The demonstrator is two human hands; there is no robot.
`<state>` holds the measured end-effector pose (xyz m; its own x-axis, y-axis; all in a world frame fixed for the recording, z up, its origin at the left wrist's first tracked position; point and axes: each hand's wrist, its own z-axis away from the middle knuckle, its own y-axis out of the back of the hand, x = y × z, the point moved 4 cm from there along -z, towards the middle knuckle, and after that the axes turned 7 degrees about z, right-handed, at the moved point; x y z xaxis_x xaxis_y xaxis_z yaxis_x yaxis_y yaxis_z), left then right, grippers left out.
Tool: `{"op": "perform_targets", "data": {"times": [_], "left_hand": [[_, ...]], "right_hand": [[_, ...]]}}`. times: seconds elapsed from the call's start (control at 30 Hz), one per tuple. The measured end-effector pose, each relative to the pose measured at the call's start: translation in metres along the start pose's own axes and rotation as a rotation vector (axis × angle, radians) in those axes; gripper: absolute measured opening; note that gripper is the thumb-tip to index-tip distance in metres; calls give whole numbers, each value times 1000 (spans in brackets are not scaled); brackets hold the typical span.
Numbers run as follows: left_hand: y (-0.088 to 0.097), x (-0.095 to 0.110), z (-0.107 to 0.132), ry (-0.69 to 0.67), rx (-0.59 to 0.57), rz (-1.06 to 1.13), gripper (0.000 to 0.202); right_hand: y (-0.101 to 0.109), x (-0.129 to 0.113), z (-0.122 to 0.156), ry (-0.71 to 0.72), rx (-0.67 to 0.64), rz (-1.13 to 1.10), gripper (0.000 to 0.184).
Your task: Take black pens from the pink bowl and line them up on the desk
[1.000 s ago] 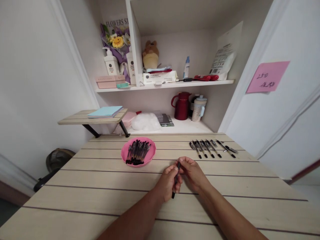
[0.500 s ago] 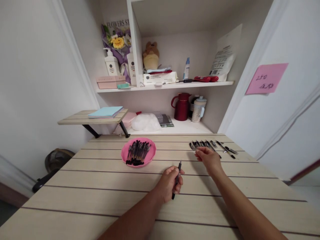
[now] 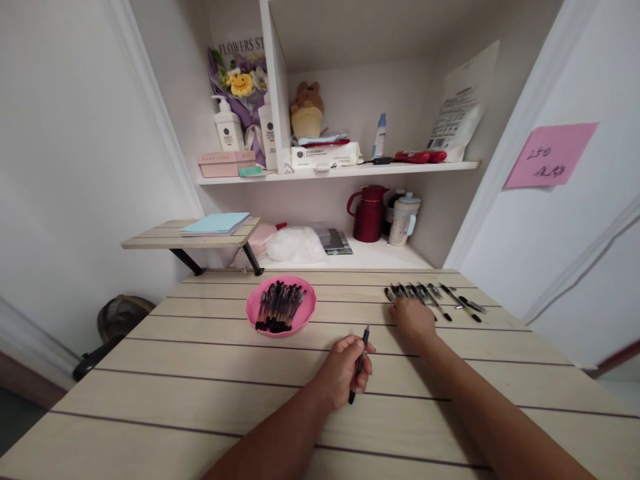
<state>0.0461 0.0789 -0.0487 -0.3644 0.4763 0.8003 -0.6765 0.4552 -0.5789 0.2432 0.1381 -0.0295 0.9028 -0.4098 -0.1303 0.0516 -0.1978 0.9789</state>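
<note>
My left hand is wrapped round a black pen, which leans upright with its bare writing tip pointing up and away. Further right, my right hand rests low over the near left end of a row of black and clear pens or pen caps. Its fingers curl down and are mostly hidden, so what they hold cannot be made out. Left of both hands, a pink scalloped tray carries a bunch of dark pens, lying side by side.
A few more pens lie at the row's right end. Behind the slatted table are shelves with a red jug, a pale cup and a white fluffy bundle. A small raised stand at back left bears blue paper.
My right hand has lowered and turned palm-down onto the row's near side. My left hand keeps the pen in about the same place. The whole view has shifted slightly.
</note>
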Motion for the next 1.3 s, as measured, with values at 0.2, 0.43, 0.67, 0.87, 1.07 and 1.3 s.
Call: {"op": "perform_targets", "data": {"times": [0.2,0.43,0.67,0.87,1.07,1.3], "left_hand": [[2,-2,-1,4,25,73,30],[10,7,-10,-171,73,403,22],[14,8,-12,-187,95,453,22],[15,6,-11,-92,114,433,37],[17,5,-11,-90,124,404,36],[18,4,-13,-70,117,394,31]], "right_hand": [[13,1,9,14,6,72,23],[2,-40,92,205,-478,-772,41],[-6,-58,124,262,-334,-976,19],[17,-32,72,205,-61,-364,20],[16,-10,26,40,-30,-9,21],[4,-15,18,34,-55,100,26]]}}
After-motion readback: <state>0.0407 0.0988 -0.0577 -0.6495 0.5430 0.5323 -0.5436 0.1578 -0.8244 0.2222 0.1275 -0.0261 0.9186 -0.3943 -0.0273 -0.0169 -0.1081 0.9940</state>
